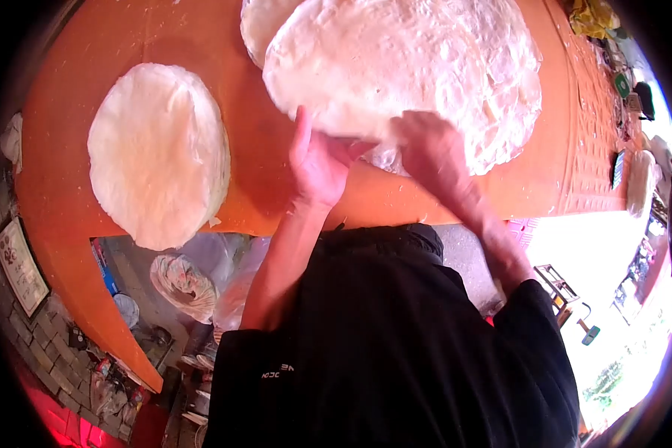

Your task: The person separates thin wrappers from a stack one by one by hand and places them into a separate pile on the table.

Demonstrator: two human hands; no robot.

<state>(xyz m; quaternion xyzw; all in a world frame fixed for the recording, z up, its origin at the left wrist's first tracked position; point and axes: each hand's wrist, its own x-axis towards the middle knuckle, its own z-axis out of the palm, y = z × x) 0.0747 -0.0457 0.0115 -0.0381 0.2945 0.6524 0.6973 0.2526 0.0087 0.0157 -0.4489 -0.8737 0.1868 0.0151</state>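
Observation:
A large stack of thin, pale dough sheets (396,67) lies on the orange table, its right side wrinkled and layered. At the stack's near edge is my left hand (319,166), palm turned inward, thumb raised apart and fingers stretched to the right. My right hand (431,145) overlaps the same near edge with its fingers bent. It is blurred, so whether it grips a sheet cannot be made out. Farther left, a smaller pile of round dough sheets (157,153) rests by itself, its near edge reaching over the table's front edge.
The orange table (246,194) spans the view, with crumbs on its right part. A phone-like object (617,169) and assorted items line the right edge. Below at left are a plastic-wrapped bundle (185,286) and a framed sign (21,266) by brickwork.

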